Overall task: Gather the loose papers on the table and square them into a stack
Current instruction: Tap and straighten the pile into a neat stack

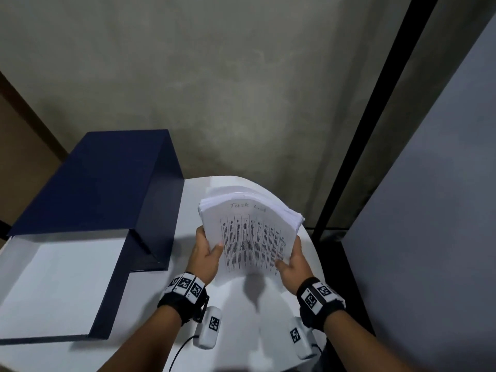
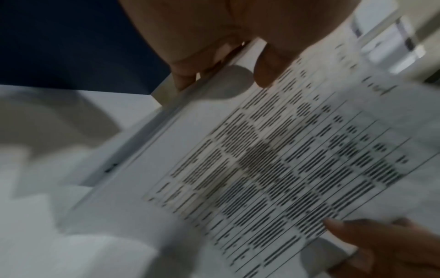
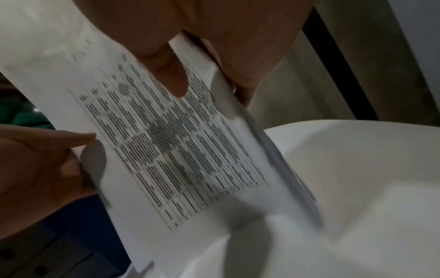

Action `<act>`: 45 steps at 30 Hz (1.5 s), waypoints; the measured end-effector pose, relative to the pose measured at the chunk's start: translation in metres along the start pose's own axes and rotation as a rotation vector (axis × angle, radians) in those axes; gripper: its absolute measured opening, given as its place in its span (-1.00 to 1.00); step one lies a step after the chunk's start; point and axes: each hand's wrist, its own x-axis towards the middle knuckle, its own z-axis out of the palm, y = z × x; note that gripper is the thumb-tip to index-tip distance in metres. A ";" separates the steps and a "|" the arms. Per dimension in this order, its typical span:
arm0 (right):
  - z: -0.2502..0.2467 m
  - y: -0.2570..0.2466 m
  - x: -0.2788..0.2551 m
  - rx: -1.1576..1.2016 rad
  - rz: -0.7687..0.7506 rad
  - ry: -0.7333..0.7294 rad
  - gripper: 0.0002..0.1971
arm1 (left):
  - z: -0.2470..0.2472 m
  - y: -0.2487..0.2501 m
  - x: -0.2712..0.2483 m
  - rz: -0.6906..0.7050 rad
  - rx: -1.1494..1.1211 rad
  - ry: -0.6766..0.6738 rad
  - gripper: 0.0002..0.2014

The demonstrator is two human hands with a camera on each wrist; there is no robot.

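White table (image 1: 281,304), both hands' fingers (image 1: 216,248) gripping paper stack (image 1: 252,237) side edges, upright

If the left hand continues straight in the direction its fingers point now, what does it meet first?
Probably nothing new: the left hand already grips the paper stack. Past it, likely only the white table edge, then the wall; depth is unclear.

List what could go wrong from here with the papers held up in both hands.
1. The thick stack of white printed papers is gripped only at its side edges by the left hand and right hand; inner sheets could slide out.
2. Its far edges look fanned and uneven, so the stack may stay ragged unless tapped on the white table.
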 end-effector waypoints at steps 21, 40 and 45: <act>0.009 0.016 0.007 0.093 0.045 0.105 -0.42 | 0.015 -0.045 0.025 -0.124 -0.030 0.073 -0.50; 0.008 0.023 0.011 0.133 0.053 0.095 -0.49 | 0.012 -0.068 0.028 -0.154 0.163 0.009 -0.58; 0.009 0.017 0.010 0.091 0.052 0.100 -0.71 | 0.015 -0.061 0.023 -0.152 0.170 0.026 -0.62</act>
